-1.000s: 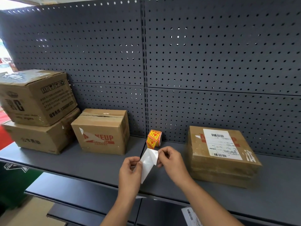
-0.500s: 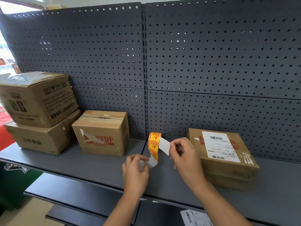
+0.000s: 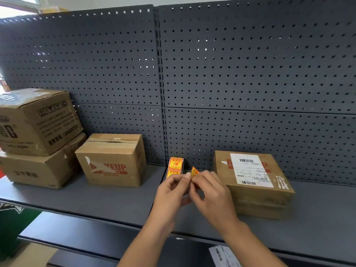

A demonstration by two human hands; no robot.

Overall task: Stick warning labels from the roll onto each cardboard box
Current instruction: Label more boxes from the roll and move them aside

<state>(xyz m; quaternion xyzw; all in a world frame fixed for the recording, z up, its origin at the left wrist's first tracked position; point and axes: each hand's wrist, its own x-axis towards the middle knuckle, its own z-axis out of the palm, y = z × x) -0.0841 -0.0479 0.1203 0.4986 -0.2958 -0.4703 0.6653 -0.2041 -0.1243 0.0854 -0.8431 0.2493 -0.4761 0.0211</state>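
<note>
A yellow-red label (image 3: 194, 172) is pinched between the curled fingers of the left hand (image 3: 170, 191) and right hand (image 3: 211, 195), just in front of the roll (image 3: 175, 166) on the shelf (image 3: 96, 199). It is best peeled slowly, kept flat, then pressed onto the nearby box (image 3: 254, 189).

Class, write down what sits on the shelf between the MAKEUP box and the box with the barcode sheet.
Head view: the label roll stands there, and nearer the camera the left hand and right hand pinch one label.
</note>
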